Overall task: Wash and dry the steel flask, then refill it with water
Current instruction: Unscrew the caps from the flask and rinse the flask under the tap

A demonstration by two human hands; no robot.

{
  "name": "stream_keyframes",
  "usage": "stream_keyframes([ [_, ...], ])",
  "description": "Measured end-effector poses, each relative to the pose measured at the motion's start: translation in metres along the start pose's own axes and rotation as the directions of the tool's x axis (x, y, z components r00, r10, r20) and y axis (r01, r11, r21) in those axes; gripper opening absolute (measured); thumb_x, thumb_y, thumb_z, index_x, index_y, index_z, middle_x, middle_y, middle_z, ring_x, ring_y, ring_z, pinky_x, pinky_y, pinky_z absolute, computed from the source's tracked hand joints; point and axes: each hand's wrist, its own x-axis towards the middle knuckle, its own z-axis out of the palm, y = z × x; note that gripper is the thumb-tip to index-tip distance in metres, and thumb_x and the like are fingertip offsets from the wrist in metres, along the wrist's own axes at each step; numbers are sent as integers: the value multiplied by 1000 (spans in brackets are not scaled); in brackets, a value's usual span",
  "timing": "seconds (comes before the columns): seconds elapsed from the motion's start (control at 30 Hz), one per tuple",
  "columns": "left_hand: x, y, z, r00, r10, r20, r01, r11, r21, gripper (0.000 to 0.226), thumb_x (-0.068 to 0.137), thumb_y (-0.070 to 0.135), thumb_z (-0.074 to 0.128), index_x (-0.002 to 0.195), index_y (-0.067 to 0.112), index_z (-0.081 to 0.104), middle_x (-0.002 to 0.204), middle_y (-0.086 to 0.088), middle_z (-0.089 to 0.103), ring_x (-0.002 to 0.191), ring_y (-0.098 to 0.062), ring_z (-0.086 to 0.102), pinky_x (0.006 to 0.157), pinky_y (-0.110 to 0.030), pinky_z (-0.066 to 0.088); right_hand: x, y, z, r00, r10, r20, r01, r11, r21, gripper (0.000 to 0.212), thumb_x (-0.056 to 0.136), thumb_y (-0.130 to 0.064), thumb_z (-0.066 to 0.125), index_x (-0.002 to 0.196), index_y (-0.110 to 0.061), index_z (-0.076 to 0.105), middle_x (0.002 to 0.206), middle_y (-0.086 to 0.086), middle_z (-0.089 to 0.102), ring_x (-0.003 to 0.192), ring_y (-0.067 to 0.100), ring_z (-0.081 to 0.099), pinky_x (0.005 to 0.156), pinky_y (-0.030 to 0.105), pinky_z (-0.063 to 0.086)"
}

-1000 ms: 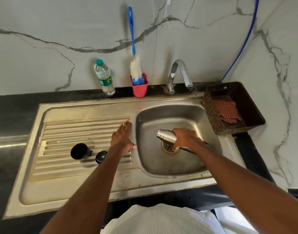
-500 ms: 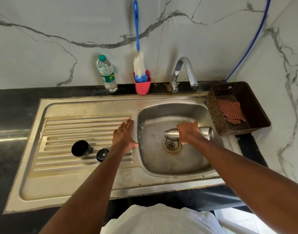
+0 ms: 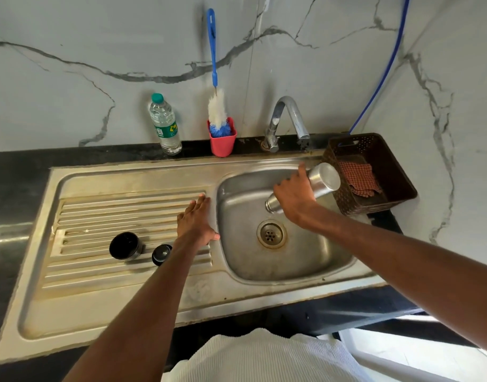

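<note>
Both hands are busy: right hand (image 3: 293,195) fingers are clamped round the steel flask (image 3: 318,183), now tipping it mouth-down higher over the sink (image 3: 305,260), probably draining rinse water. Left hand (image 3: 195,220) is resting flat, fingers loosely together.

one flask (image 3: 323,180), two black caps (image 3: 125,246) (image 3: 161,254), one plastic bottle (image 3: 165,125), one brush (image 3: 216,86), one basket (image 3: 385,150), one tap (image 3: 287,117).

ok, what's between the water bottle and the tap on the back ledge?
Head view: only the red cup holding the blue-handled bottle brush stands between the water bottle and the tap; the remaining ledge there is bare.
</note>
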Motion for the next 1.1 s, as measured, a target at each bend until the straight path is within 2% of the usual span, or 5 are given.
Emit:
stream_keyframes([
  [0.47,-13,21,-14,991,130,-21,-132,971,-199,78,94,43,75,159,22,37,161,-1,47,143,-25,50,118,-39,37,-30,-18,3,995,16,-97,-3,991,133,40,85,-30,75,124,-30,66,113,-5,70,123,28,57,121,70,-1],
  [0.77,-38,44,-17,903,288,320,177,430,-885,71,77,47,91,134,19,60,134,2,69,127,-26,65,104,-52,53,-49,-12,-1,914,-85,-397,231,913,335,98,74,-17,79,152,-20,19,108,-5,71,119,24,60,119,70,8],
  [0.9,-46,39,-13,924,281,258,189,251,-949,60,79,22,91,129,1,66,124,-11,74,115,-35,73,104,-59,53,-49,-5,1,884,-42,-466,255,879,403,111,75,-37,84,161,-27,15,160,-3,40,154,22,28,120,69,5],
  [1.0,-50,30,-7,953,221,206,169,175,-970,59,75,24,90,128,9,69,127,-11,74,118,-31,72,102,-57,56,-61,-1,1,845,254,-470,215,645,734,117,76,-56,81,163,-39,4,172,-13,-6,159,16,-10,124,58,-2],
  [1.1,-56,19,-6,967,180,179,164,95,-982,72,72,29,92,137,12,65,130,-7,73,124,-28,69,100,-54,58,-64,-8,4,761,636,-128,164,3,987,121,71,-59,88,162,-33,12,170,-2,12,157,22,9,123,48,13],
])
